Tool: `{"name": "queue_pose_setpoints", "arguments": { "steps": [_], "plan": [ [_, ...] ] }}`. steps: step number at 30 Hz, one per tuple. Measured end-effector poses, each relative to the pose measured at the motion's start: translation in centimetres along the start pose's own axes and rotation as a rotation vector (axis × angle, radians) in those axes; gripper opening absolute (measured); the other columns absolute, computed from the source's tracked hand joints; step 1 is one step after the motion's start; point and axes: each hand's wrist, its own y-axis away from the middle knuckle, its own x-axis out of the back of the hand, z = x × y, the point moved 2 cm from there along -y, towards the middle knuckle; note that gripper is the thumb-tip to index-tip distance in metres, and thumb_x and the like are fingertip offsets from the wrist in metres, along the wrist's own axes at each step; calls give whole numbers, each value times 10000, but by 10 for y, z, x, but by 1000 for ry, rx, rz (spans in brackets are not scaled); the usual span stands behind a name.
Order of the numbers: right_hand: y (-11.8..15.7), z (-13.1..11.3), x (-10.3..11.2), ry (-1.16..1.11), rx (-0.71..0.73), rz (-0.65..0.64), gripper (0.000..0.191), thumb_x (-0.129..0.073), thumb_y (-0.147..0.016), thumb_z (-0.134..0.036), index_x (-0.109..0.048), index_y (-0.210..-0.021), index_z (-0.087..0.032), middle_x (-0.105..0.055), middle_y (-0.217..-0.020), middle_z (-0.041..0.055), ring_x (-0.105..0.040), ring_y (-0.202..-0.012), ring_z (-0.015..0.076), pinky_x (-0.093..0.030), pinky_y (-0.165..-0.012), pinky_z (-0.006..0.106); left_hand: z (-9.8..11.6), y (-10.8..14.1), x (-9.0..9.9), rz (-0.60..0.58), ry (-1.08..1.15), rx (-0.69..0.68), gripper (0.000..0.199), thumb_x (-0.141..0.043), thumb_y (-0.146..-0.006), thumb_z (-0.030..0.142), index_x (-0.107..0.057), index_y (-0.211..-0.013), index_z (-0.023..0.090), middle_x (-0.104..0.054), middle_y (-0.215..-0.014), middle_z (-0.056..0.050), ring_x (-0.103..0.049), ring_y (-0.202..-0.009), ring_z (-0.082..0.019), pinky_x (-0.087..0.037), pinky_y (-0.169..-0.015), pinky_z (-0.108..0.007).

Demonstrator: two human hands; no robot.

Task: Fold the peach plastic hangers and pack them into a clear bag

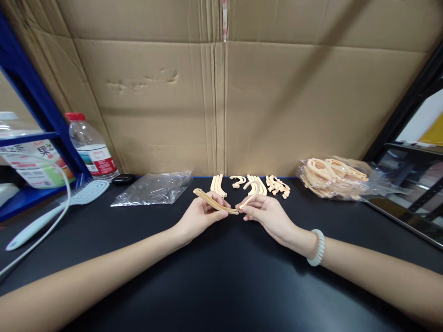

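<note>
My left hand is closed around a beige curved hanger arm, whose far end rises to the left. Between the fingers of my right hand is a slim beige hanger hook, its curl pointing up. The near ends of both pieces meet or almost meet between my fingertips; whether they are joined I cannot tell. Just behind my hands, more curved hanger arms lie side by side, with a second row further right. A loose hook rests between the rows, and several hooks lie piled beyond them.
A clear plastic bag of beige pieces sits at the back right. At left are an empty-looking plastic bag, a black oval object, a pale hairbrush, a cable and a red-capped bottle. Cardboard walls the back.
</note>
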Motion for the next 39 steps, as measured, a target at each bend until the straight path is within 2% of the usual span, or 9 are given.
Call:
{"name": "queue_pose_setpoints", "arguments": {
  "steps": [3, 7, 10, 18, 24, 34, 39],
  "plan": [
    [-1, 0, 2, 11, 2, -38, 209, -793, -675, -324, -670, -746, -171, -658, -987, 46, -626, -877, 149, -536, -771, 286, 1, 0, -1, -7, 2, -22, 239, -759, -708, 233, -531, -753, 176, -654, -844, -17, -623, -819, -164, -465, -780, -311],
    [-1, -3, 3, 18, -35, -141, 239, -752, -737, -383, -664, -804, -171, -665, -970, 56, -635, -901, 164, -533, -815, 328, 3, 1, -1, -11, 2, -45, 241, -768, -706, 249, -541, -739, 175, -655, -829, -20, -629, -812, -170, -471, -768, -314],
    [0, -6, 2, 29, -63, -210, 258, -748, -748, -390, -634, -810, -167, -687, -954, 65, -663, -884, 176, -527, -789, 327, 3, 1, -1, -18, -8, -48, 231, -770, -710, 255, -558, -745, 173, -662, -832, -25, -635, -802, -171, -479, -768, -319],
    [-1, -7, 3, 6, -112, -249, 267, -754, -748, -374, -600, -775, -158, -682, -811, 32, -687, -760, 155, -515, -706, 283, 2, 2, -1, -49, -51, -72, 197, -771, -708, 218, -586, -750, 165, -677, -817, -30, -638, -778, -164, -492, -747, -309],
    [-1, -8, 2, 15, -122, -249, 276, -759, -739, -380, -595, -754, -158, -671, -751, 18, -691, -736, 150, -516, -679, 264, 1, 2, 0, -76, -73, -102, 201, -776, -699, 187, -578, -719, 163, -691, -834, -36, -654, -767, -166, -506, -727, -312],
    [-1, -4, -2, 96, -17, -156, 296, -774, -703, -392, -603, -748, -155, -652, -686, -3, -671, -616, 126, -535, -615, 258, 3, 2, -2, -75, -95, -129, 215, -779, -686, 183, -566, -679, 155, -708, -809, -32, -678, -733, -167, -524, -672, -294],
    [-1, -3, -2, 73, -70, -167, 310, -783, -692, -389, -597, -750, -149, -654, -676, -4, -683, -625, 135, -544, -631, 263, 4, 2, -2, -78, -108, -129, 205, -769, -692, 180, -566, -684, 150, -712, -799, -28, -679, -734, -157, -521, -675, -281]
  ]
}}
